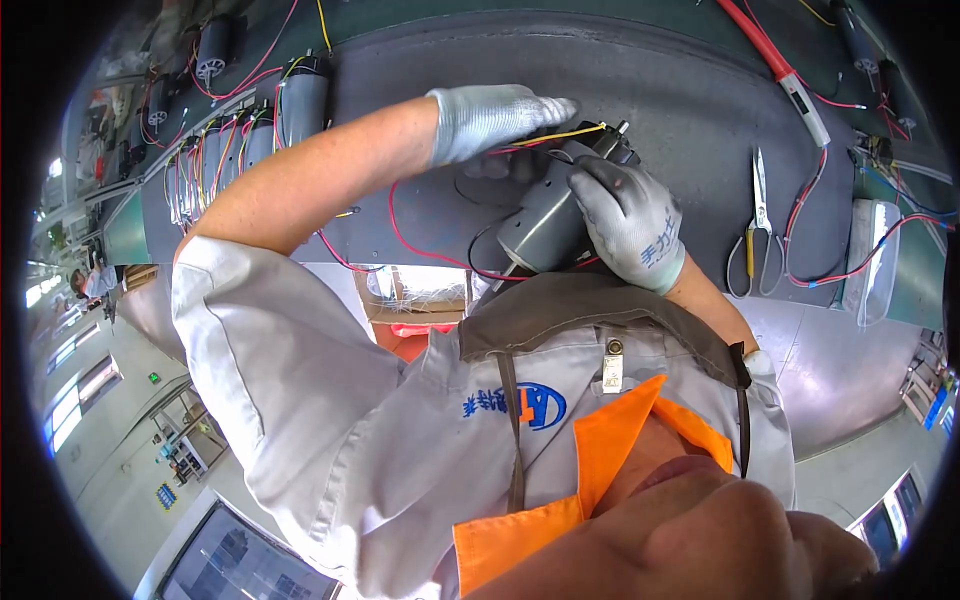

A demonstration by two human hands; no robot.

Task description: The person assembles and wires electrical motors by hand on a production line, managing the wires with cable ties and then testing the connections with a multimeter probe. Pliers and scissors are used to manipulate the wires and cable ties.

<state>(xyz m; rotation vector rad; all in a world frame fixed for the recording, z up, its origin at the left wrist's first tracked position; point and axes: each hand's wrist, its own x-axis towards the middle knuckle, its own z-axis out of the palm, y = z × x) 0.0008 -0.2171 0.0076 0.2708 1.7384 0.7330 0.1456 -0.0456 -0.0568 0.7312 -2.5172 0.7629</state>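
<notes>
My right hand (pixel 635 220), in a white-and-grey glove, is closed around the upper side of a dark grey cylindrical motor (pixel 540 225). The motor lies tilted at the bench's near edge, its shaft end up and to the right. Over its wires stretches my left hand (pixel 500 120), gloved too, with straight fingers pointing right; its underside is hidden. A yellow wire (pixel 565 136) runs from the motor's shaft end back beneath that palm, beside a red one. A longer red wire (pixel 400 235) loops over the bench to the left of the motor.
Several motors with coloured wires (pixel 235 140) stand in a row at the left. On the right of the dark bench mat (pixel 690 110) lie scissors (pixel 757 225), a red-and-white handheld tool (pixel 790 90) with its cable, and a clear plastic container (pixel 870 260). A cardboard box (pixel 420 295) sits below the near edge.
</notes>
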